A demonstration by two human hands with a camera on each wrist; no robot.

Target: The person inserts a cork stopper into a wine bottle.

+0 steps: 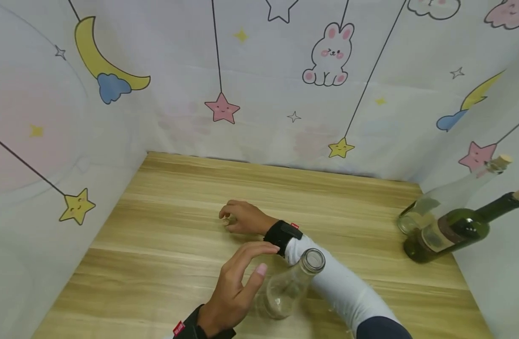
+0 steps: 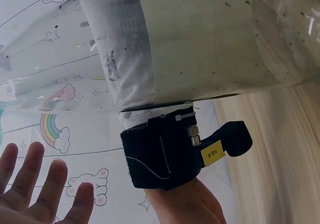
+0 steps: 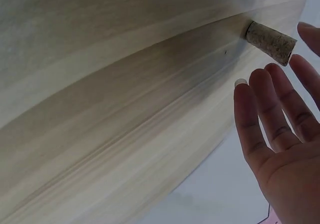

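Note:
A small cork (image 3: pixel 271 42) stands on the wooden table. My right hand (image 1: pixel 246 217) is around it, with thumb and fingers bent loosely near the cork's top. In the right wrist view, a little space shows between the fingertips (image 3: pixel 242 83) and the cork (image 1: pixel 228 220). An uncorked clear glass bottle (image 1: pixel 283 291) stands upright in front of me, beside my right forearm. My left hand (image 1: pixel 238 282) hovers just left of this bottle, thumb and fingers spread, holding nothing. Up close in the left wrist view are the bottle's glass (image 2: pixel 210 43) and my left fingers (image 2: pixel 52 186).
At the table's right side stand a clear corked bottle (image 1: pixel 443 200) and a dark green corked wine bottle (image 1: pixel 454 231) with a label. A patterned white cloth (image 1: pixel 267 136) hangs around the wooden tabletop (image 1: pixel 157 263). My right sleeve crosses behind the near bottle.

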